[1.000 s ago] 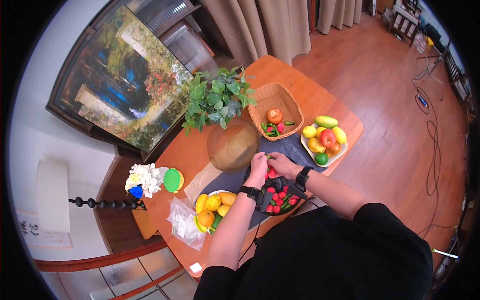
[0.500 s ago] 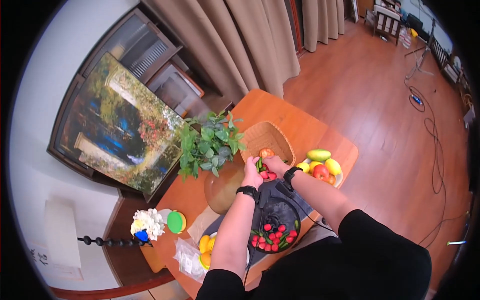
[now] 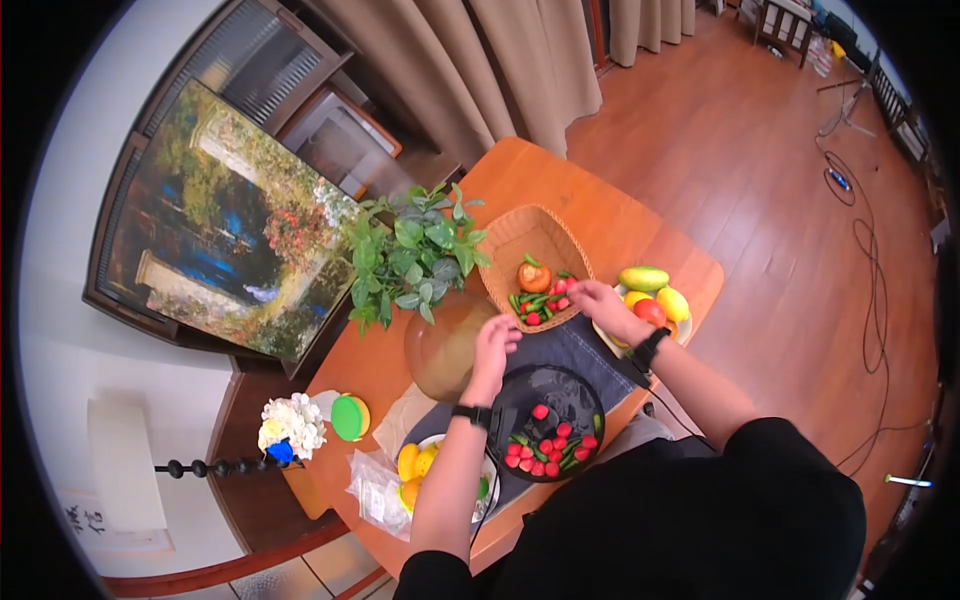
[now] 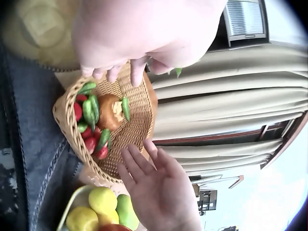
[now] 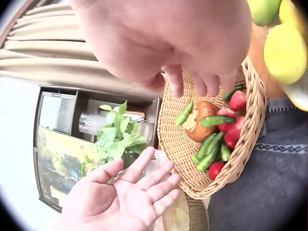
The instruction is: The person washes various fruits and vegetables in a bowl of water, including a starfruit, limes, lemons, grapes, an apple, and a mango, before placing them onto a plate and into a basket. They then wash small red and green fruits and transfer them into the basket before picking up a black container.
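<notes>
A wicker basket (image 3: pixel 520 236) holds a round orange-brown fruit (image 5: pixel 202 130) with a dry pale calyx, several green peppers (image 5: pixel 210 151) and several small red strawberry-like fruits (image 5: pixel 234 133). At the basket's near left corner is my left hand (image 3: pixel 493 350), its fingers loosely extended and nothing in it. My right hand (image 3: pixel 603 308) hovers by the basket's right side, also holding nothing; its palm shows in the left wrist view. Nearer my body, a black round dish (image 3: pixel 560 380) contains more red fruits (image 3: pixel 548 445) and green peppers (image 3: pixel 570 462).
Right of the basket stands a plate of mixed fruit (image 3: pixel 645 279). Front left, another fruit plate is partly hidden by my left forearm, beside a clear plastic bag (image 3: pixel 377 490). A leafy plant (image 3: pixel 415 250), an amber glass bowl (image 3: pixel 430 345) and a green-lidded jar (image 3: pixel 349 418) stand to the left.
My hands carried red fruits and green peppers from over the black dish to the basket and let them go there. Now the hands have parted, empty, and the basket's pile is larger.
</notes>
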`<control>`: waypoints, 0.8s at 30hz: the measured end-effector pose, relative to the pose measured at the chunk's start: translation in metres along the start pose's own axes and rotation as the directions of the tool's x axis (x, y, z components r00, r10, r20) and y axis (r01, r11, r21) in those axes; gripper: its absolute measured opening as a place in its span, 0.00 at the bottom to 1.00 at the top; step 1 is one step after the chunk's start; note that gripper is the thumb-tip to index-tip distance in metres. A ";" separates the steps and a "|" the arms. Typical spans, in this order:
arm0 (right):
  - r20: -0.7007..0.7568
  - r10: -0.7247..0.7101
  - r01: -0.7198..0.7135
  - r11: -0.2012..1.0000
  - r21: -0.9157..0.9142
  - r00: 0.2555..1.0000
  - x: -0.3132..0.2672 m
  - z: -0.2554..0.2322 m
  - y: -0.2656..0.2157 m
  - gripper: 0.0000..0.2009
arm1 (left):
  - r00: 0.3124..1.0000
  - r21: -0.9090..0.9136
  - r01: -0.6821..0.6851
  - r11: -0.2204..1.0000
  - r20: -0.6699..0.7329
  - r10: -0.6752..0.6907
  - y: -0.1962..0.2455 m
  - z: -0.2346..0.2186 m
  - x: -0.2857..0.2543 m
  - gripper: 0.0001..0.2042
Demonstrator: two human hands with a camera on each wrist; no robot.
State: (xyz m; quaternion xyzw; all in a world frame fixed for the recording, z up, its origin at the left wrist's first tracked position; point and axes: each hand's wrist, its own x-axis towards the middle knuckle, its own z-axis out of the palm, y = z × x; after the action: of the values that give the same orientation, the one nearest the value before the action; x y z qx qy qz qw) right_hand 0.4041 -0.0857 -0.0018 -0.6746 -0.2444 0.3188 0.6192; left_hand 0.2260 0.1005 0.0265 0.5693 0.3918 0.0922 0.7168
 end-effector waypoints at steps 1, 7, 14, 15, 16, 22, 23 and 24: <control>0.038 0.004 0.000 0.994 -0.105 0.999 -0.022 0.004 -0.002 0.14 | 0.997 0.136 -0.033 0.990 0.073 0.023 -0.005 -0.008 -0.025 0.16; 0.571 -0.041 0.382 0.783 -0.492 0.820 -0.137 0.046 0.000 0.22 | 0.877 0.776 -0.463 0.428 0.330 0.350 -0.072 -0.049 -0.142 0.18; 0.465 -0.043 0.340 0.741 -0.579 0.885 -0.142 0.104 0.000 0.21 | 0.846 0.857 -0.440 0.269 0.294 0.445 -0.093 -0.032 -0.156 0.23; 0.465 -0.050 0.348 0.734 -0.583 0.884 -0.137 0.109 0.005 0.21 | 0.841 0.863 -0.434 0.259 0.285 0.460 -0.097 -0.032 -0.154 0.22; 0.524 -0.057 0.412 0.692 -0.593 0.850 -0.132 0.114 0.009 0.20 | 0.835 0.861 -0.439 0.257 0.285 0.470 -0.102 -0.035 -0.150 0.22; 0.622 -0.083 0.567 0.520 -0.639 0.778 -0.133 0.114 0.008 0.18 | 0.918 0.923 -0.336 0.185 0.278 0.282 -0.099 -0.048 -0.163 0.20; 0.636 -0.123 0.616 0.439 -0.653 0.762 -0.136 0.110 0.003 0.18 | 0.908 0.929 -0.334 0.157 0.273 0.318 -0.099 -0.049 -0.168 0.20; 0.635 -0.126 0.618 0.435 -0.655 0.762 -0.144 0.108 -0.005 0.18 | 0.896 0.935 -0.331 0.130 0.268 0.354 -0.100 -0.050 -0.171 0.21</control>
State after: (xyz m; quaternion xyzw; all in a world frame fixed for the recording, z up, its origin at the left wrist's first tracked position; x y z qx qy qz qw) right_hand 0.2281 -0.1160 0.0187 -0.7030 -0.6645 0.1706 0.1874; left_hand 0.0458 0.0049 0.0134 0.9600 0.2286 -0.0045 0.1615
